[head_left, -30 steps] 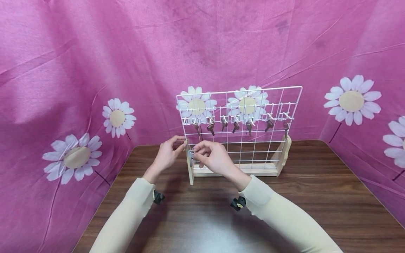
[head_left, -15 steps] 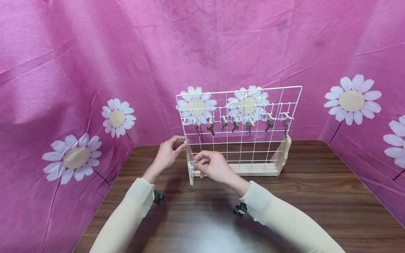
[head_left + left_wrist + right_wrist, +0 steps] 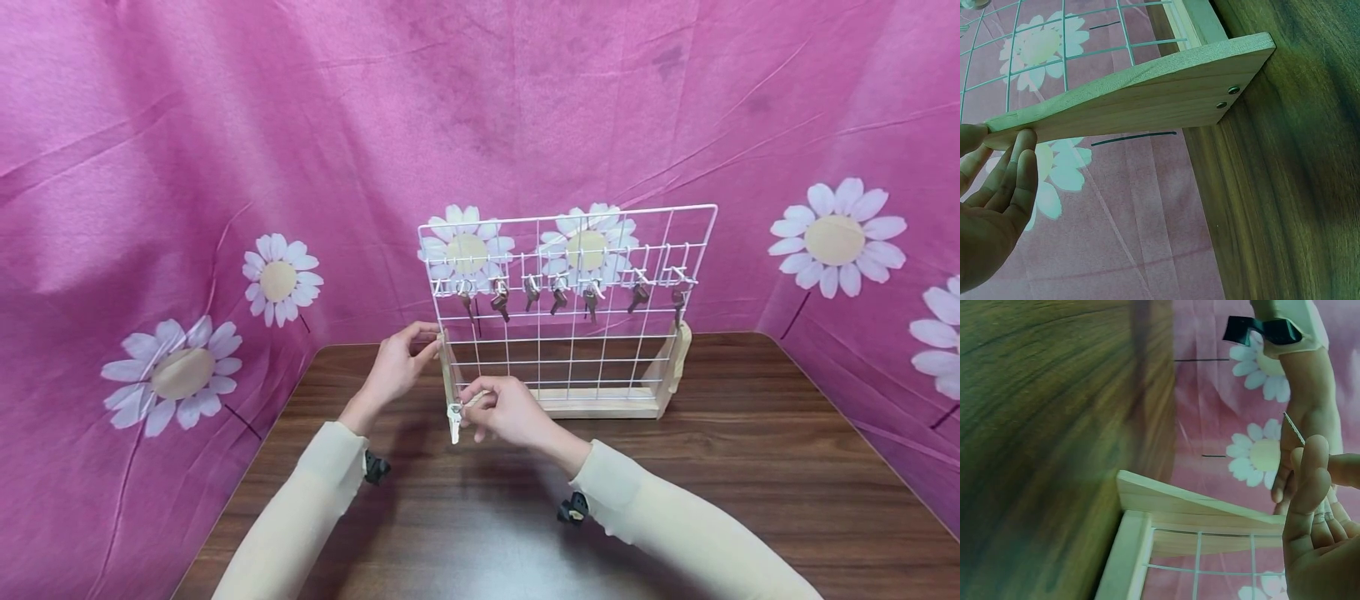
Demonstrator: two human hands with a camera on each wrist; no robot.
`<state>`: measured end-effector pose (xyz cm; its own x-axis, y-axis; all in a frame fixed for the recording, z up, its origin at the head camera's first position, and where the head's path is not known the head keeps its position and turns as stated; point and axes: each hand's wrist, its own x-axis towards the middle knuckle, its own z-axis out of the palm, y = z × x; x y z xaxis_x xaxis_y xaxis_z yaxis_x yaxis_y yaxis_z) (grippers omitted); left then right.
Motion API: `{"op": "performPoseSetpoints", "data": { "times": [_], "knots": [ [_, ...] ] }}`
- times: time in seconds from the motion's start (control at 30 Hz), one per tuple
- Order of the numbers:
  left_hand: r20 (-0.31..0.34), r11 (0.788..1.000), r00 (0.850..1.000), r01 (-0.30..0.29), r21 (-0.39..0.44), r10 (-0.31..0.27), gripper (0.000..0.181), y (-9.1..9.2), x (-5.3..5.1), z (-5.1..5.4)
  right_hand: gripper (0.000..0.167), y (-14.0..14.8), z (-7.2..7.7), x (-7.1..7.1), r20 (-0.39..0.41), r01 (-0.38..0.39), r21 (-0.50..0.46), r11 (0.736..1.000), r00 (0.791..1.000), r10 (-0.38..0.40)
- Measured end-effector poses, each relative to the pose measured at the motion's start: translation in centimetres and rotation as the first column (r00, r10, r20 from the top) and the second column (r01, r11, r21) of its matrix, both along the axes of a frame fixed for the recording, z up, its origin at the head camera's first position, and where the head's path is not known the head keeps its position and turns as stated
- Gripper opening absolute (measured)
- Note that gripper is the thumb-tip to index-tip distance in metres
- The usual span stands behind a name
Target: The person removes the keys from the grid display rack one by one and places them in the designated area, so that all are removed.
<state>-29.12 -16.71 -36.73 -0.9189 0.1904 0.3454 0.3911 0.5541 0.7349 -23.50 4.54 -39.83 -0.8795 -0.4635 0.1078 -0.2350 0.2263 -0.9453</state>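
Note:
A white wire grid rack (image 3: 570, 338) stands in a wooden frame on the table. My left hand (image 3: 395, 363) pinches the top of its left wooden side panel (image 3: 1135, 94), thumb on one face and fingers on the other in the left wrist view. Low in front of that panel, my right hand (image 3: 510, 410) pinches a ring with a silvery key (image 3: 454, 425) hanging from it. In the right wrist view the key (image 3: 1294, 428) shows edge-on beyond the fingertips of the right hand (image 3: 1319, 519).
Several dark keys (image 3: 558, 300) hang from white hooks in a row across the upper part of the grid. The dark wooden table (image 3: 765, 467) lies beneath, with a pink flowered cloth (image 3: 360, 150) behind and at both sides.
My right hand has moved down along the left panel with the key, from mid-height to near the panel's foot. The left hand has kept its place on the panel.

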Motion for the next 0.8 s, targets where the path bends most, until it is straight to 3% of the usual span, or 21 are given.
{"op": "performPoseSetpoints", "data": {
  "times": [0.37, 0.8],
  "knots": [
    [-0.004, 1.0, 1.0, 0.009, 0.018, -0.009, 0.026, 0.0, -0.3, -0.1, 0.014, -0.1, -2.5, 0.3, 0.074, -0.042, -0.002, 0.999, 0.996, 0.042],
    [-0.011, 1.0, 1.0, -0.001, 0.0, 0.001, 0.025, 0.1, -0.2, -0.1, 0.013, -0.3, -4.4, 0.7, 0.166, -0.056, -0.018, 0.998, 0.984, 0.059]
  ]
}}
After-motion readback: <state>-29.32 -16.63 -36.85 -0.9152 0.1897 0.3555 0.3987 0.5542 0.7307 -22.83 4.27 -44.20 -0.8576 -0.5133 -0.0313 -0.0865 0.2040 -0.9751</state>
